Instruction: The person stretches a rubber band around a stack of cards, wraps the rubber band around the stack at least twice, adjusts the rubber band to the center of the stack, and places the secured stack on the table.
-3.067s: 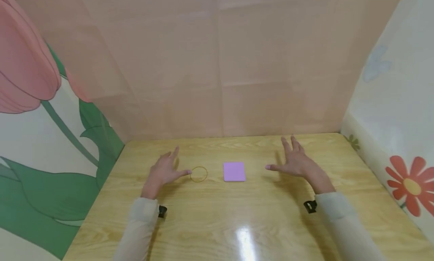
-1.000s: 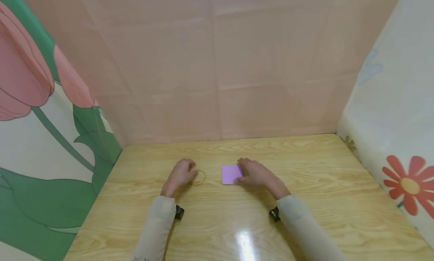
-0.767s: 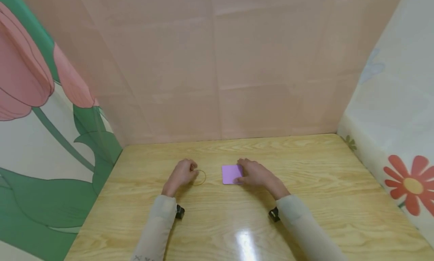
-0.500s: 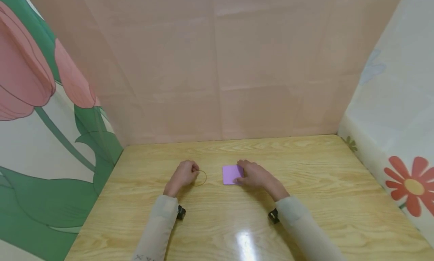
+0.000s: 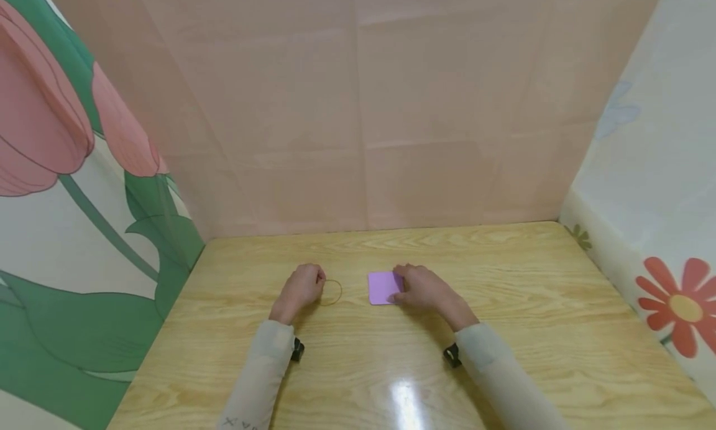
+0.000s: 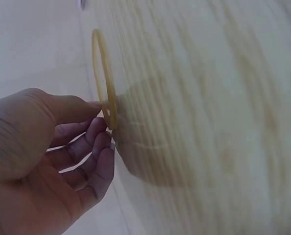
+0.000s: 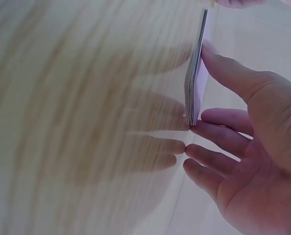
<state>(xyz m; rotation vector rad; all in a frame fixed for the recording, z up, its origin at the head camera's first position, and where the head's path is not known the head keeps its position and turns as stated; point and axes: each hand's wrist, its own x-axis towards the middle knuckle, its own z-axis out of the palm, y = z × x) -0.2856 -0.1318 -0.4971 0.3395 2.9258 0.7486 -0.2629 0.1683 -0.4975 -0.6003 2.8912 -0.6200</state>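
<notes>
A thin yellow rubber band [image 5: 340, 291] lies as a ring on the table, left of centre. My left hand [image 5: 302, 290] pinches its left edge between thumb and curled fingers; the left wrist view shows the thumb tip against the band [image 6: 109, 88] just at the tabletop. To the right sits a flat stack of purple square cards [image 5: 382, 288] with rounded corners. My right hand [image 5: 427, 289] holds the stack's right side, thumb at the near edge and fingers at the far one. Seen edge-on in the right wrist view, the stack [image 7: 191, 93] has several thin layers.
Both things rest on a light wood-grain table [image 5: 358, 368], with a bright reflection near its front. A plain pinkish backdrop [image 5: 358, 107] stands behind the table. Flower-patterned panels flank the left side [image 5: 73, 231] and the right side [image 5: 660, 187].
Both hands have come inward from spread positions to the band and the stack. Over the last second the left fingers have drawn together on the band; the right hand has hardly moved.
</notes>
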